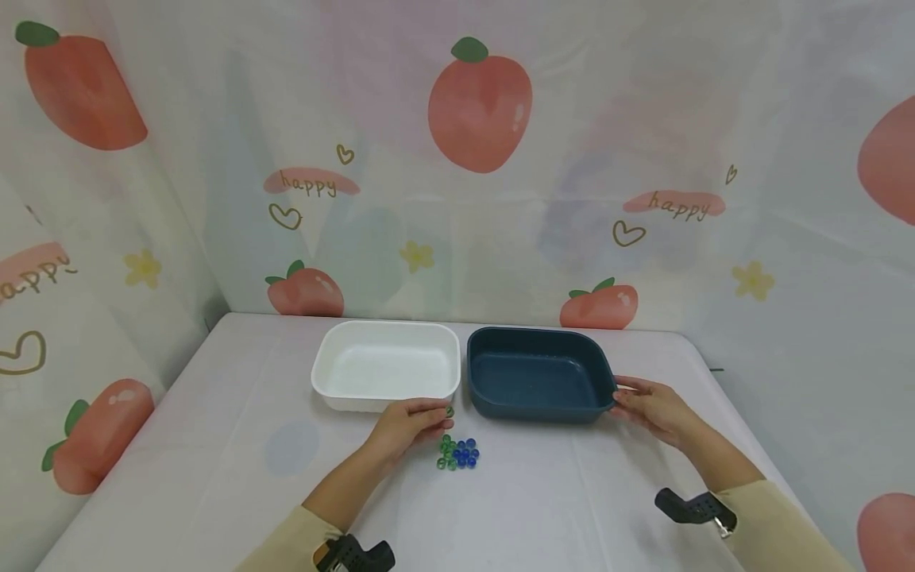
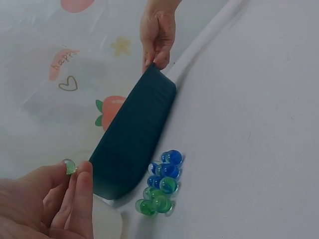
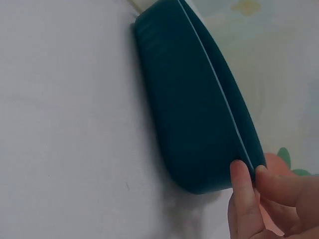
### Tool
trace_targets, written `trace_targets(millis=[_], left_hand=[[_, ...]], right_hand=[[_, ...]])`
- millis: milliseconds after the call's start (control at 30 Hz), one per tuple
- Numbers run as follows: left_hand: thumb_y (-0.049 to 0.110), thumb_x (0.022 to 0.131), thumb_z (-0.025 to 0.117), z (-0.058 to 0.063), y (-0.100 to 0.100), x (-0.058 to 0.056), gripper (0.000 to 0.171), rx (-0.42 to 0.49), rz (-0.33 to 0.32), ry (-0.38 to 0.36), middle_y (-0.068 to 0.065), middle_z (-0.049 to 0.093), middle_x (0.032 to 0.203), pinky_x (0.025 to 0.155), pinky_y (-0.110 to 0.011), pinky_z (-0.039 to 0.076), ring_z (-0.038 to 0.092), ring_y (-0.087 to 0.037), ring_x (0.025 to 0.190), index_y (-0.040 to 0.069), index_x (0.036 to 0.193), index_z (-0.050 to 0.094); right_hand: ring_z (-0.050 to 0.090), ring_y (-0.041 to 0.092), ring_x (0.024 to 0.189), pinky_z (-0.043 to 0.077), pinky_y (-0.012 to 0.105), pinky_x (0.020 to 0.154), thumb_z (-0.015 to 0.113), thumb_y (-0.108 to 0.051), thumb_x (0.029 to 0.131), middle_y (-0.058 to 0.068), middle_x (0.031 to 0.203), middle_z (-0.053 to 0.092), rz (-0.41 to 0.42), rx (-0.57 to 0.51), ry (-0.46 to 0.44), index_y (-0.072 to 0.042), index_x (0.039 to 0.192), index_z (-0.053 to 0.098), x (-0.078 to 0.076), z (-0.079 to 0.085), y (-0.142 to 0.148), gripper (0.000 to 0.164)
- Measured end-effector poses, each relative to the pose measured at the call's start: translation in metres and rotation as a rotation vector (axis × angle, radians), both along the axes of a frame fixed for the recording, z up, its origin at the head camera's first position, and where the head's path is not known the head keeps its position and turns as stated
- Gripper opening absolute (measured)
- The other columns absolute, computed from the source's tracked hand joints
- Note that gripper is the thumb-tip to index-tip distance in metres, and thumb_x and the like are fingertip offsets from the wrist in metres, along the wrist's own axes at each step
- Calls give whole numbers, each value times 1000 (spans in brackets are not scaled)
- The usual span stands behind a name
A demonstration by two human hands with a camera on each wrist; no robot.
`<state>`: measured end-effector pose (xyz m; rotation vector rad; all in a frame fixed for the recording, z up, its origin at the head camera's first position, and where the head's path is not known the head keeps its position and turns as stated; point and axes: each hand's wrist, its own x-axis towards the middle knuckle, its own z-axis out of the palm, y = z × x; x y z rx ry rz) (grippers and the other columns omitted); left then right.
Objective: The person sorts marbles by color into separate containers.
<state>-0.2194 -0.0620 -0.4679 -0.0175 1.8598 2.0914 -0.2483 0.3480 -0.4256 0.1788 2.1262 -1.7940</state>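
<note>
While one green marble [image 2: 70, 167] is pinched between thumb and fingers of the left hand [image 1: 409, 425] — near the white tray [image 1: 341, 399] at its front right corner — green marbles [image 1: 446, 450] and blue marbles [image 1: 466, 454] lie clustered on the table [image 1: 536, 500] below. The right hand [image 1: 658, 411] grips the dark blue tray [image 1: 532, 412] by its right-end rim.

The marbles [image 1: 458, 454] are green and blue.

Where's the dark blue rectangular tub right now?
In the head view, the dark blue rectangular tub sits just right of the white rectangular tub, with the right hand gripping its right end.
</note>
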Motion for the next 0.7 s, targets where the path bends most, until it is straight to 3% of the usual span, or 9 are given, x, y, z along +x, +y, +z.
trace_targets(millis=[400, 700], left_hand=[[14, 95, 65, 7, 11, -6, 32, -8, -3, -29, -16, 73, 108, 82, -25, 58, 72, -17, 95, -3, 123, 65], [11, 95, 65, 17, 24, -14, 33, 25, -24, -41, -16, 72, 110, 83, -25, 57, 72, -16, 95, -4, 124, 64]], right_hand=[[71, 10, 85, 58, 28, 82, 52, -1, 100, 5, 105, 69, -14, 43, -33, 17, 148, 19, -3, 9, -1, 61], [71, 11, 82, 58, 29, 81, 53, 3, 98, 1, 95, 69, -32, -15, -63, 19, 147, 16, -5, 9, 1, 63]])
